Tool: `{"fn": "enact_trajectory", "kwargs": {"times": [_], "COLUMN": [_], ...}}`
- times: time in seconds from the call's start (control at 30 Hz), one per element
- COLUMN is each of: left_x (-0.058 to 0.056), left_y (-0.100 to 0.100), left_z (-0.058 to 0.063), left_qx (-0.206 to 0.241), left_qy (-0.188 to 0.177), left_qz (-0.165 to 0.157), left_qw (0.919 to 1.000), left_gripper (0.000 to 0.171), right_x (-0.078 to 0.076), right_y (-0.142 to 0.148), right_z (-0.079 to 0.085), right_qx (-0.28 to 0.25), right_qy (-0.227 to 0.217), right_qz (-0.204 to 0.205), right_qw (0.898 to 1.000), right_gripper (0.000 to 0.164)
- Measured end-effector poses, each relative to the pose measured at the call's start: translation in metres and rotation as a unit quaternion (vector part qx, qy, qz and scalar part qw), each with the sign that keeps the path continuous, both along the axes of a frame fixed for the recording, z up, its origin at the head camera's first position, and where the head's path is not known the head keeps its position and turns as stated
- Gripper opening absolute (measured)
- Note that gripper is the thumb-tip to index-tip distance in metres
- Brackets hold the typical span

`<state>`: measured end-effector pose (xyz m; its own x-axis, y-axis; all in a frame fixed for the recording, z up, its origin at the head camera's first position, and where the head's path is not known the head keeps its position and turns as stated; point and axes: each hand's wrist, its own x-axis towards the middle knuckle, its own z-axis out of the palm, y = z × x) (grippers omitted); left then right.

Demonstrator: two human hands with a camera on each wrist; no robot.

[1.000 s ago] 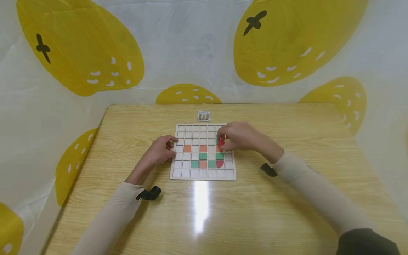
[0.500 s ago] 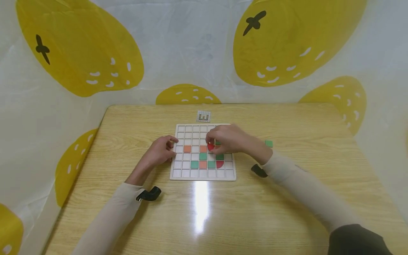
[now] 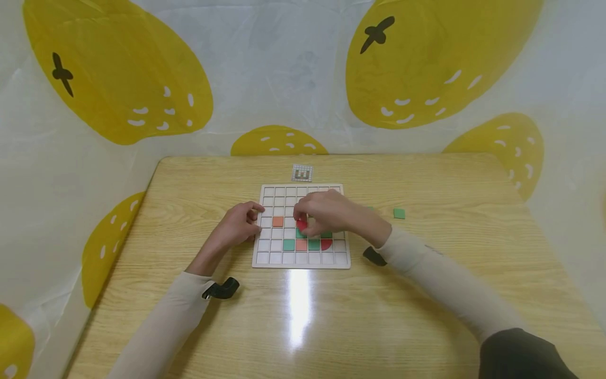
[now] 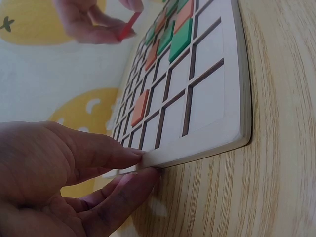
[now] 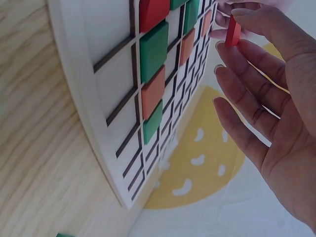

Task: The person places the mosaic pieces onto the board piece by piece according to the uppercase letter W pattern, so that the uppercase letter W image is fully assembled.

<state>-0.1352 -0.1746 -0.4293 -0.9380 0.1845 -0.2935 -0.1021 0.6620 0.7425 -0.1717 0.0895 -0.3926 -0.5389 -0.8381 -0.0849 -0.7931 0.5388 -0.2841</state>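
A white grid board (image 3: 276, 261) lies on the table, holding several square green and orange tiles and one rounded red tile (image 3: 326, 244). At its left edge is my left hand (image 3: 236, 221); in the left wrist view its fingertips grip the rim (image 4: 197, 157). My right hand (image 3: 326, 210) is over the middle of the board, pinching a thin red tile (image 5: 233, 32) between thumb and index finger. In the head view this red tile overlaps a green tile (image 3: 300, 234). The right hand hides part of the board's right side. An orange tile (image 3: 278, 221) sits alone towards the left.
A small card (image 3: 302, 172) with a printed grid pattern lies just behind the board. One green tile (image 3: 400, 213) rests on the table to the right; another bit of green (image 3: 371, 209) shows behind my right wrist. A lemon-printed sheet (image 3: 279, 79) hangs behind the table.
My right hand has moved left across the board and slightly nearer, carrying the red tile. Green pieces right of the board have come into view. The left hand has stayed put.
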Motion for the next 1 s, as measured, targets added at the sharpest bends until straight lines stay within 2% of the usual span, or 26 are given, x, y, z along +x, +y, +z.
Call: {"fn": "enact_trajectory", "kwargs": {"times": [0.3,0.57,0.8,1.0], "left_x": [-0.001,-0.001,0.0,-0.001], "left_y": [0.0,0.0,-0.001,-0.001], "left_z": [0.0,0.001,-0.001,0.0], "left_qx": [0.009,0.007,0.003,-0.007], "left_qy": [-0.003,-0.004,0.0,0.001], "left_qz": [0.001,-0.002,-0.002,-0.005], "left_qw": [1.0,1.0,1.0,1.0], "left_gripper": [0.046,0.045,0.045,0.045], "right_x": [0.004,0.006,0.011,0.013], "right_y": [-0.013,-0.025,-0.036,-0.044], "right_z": [-0.005,-0.007,-0.01,-0.012], "right_qx": [0.009,0.006,0.015,0.033], "right_qy": [0.022,0.004,-0.009,0.007], "right_qz": [0.018,0.036,0.034,0.043], "right_qw": [1.0,0.999,0.999,0.998], "right_gripper": [0.028,0.024,0.022,0.022]}}
